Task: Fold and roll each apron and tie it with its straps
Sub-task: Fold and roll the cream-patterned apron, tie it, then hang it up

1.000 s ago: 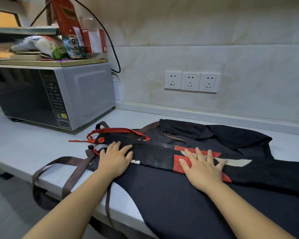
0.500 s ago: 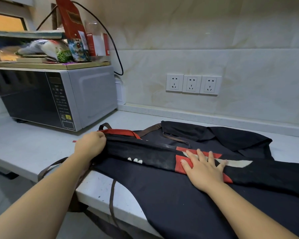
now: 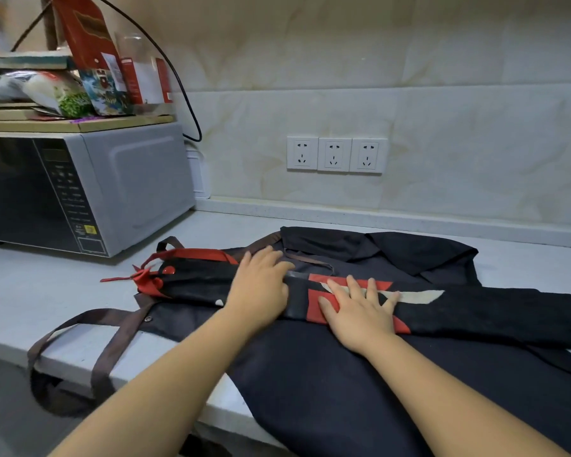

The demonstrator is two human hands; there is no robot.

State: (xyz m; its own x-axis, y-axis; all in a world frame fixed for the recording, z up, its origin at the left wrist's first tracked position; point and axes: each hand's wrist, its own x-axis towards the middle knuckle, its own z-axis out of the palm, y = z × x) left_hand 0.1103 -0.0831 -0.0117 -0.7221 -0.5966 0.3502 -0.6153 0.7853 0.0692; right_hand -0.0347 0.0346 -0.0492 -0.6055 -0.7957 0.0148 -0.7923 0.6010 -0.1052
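**Two layers and loose straps could spoil the roll**

The black-and-red apron, folded into a long narrow band, lies across a larger dark apron spread on the countertop. The left hand and the right hand both lie palm down on the middle of the band. Their fingers are straight and spread, pressing rather than gripping.

The main risk is probably the cloth underneath. If the band is rolled where it lies, the dark apron may bunch up and get caught in the roll. Its front drapes over the counter edge, and that weight could drag both layers forward. The red straps lie crumpled at the band's left end and could be wound inside, leaving nothing to tie with. The brown straps hang off the edge and could snag a passing arm.
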